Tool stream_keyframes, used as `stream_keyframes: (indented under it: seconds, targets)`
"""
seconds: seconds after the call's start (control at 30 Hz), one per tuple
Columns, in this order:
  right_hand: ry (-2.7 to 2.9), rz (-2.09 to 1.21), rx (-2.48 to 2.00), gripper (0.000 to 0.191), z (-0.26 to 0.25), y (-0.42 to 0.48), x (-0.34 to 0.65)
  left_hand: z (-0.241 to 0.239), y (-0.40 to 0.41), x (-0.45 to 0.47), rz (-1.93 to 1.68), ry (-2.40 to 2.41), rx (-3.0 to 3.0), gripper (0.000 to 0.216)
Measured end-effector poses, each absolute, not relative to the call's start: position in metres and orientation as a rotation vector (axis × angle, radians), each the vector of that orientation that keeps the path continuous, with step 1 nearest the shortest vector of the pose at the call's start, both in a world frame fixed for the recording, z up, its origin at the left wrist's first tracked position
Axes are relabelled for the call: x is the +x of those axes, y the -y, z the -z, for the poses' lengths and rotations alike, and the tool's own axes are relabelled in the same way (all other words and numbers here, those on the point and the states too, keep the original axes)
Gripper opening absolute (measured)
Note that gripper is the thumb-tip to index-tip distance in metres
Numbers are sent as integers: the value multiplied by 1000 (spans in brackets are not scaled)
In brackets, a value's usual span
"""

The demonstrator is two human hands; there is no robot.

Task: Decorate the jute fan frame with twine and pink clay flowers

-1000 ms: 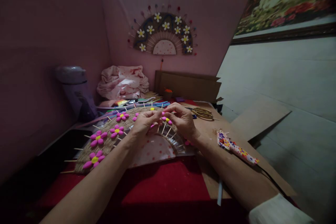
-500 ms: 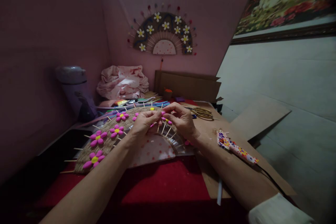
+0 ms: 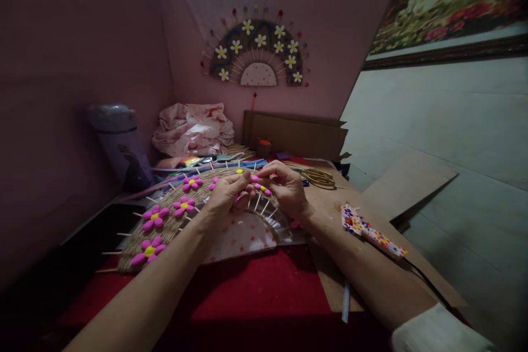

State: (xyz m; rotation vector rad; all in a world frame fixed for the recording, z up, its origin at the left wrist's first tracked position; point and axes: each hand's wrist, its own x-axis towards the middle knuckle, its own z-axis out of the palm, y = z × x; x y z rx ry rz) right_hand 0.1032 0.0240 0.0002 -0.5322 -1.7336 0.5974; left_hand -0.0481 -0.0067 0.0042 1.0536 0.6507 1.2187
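A woven fan-shaped piece (image 3: 136, 234) lies in the middle, with sticks poking from its curved edge. Pink clay flowers (image 3: 153, 217) with yellow centres sit on its twine band. At its base is a half-round of pink dotted cloth (image 3: 239, 236). Over the band, my left hand (image 3: 229, 193) is closed, thumb and forefinger pinched together. Close beside it my right hand (image 3: 287, 190) also pinches, fingertips facing the left ones. A bit of pink shows between the fingertips; whether it is held or lies behind them I cannot tell.
A flower-patterned glue gun (image 3: 371, 234) with a cord lies right on cardboard, a clear glue stick (image 3: 345, 302) near it. Behind are scissors (image 3: 319, 177), crumpled dotted cloth (image 3: 193, 129) and a purple bottle (image 3: 119, 146). A finished-looking fan (image 3: 258, 38) hangs on the pink panel.
My fingertips have drawn slightly apart, the left ones shifting a little to the left. The fan piece and the things around it look the same.
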Motion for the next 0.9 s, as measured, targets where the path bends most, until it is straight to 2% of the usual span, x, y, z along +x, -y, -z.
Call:
stream_keyframes:
  seconds: [0.3,0.7,0.9]
  targets:
    - [1732,-578,-530,7,-3,-23,103,-4,6,-48,-1216,-636,1043,31]
    - [1758,-560,-512,5,-1,-24,103,-5,6,-49,-1204,-639,1046,31]
    - [1750,-521,-522,4,-1,-23,103,-4,5,-48,-1205,-657,1050,38]
